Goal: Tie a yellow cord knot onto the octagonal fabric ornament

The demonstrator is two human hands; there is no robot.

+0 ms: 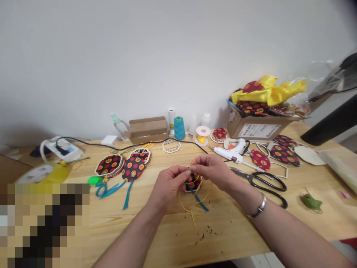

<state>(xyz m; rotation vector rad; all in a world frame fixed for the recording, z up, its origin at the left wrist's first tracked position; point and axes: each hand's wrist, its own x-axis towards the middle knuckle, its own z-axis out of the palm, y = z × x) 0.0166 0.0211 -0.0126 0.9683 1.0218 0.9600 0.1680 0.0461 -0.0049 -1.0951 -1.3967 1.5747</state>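
Note:
Both my hands meet over the middle of the wooden table [223, 227]. My left hand [169, 184] and my right hand [213, 171] each pinch a thin yellow cord [186, 208] just above a small fabric-covered ornament [194, 182] with red and orange dots on black. A teal ribbon [198, 197] trails from the ornament toward me. The cord loops loosely on the table below my hands. A metal watch sits on my right wrist.
Black scissors [264, 182] and a white glue gun [231, 152] lie right of my hands. Several similar fabric ornaments [122, 165] with teal ribbons lie to the left. A cardboard box [259, 128] of fabric stands back right; thread spools [179, 127] line the wall.

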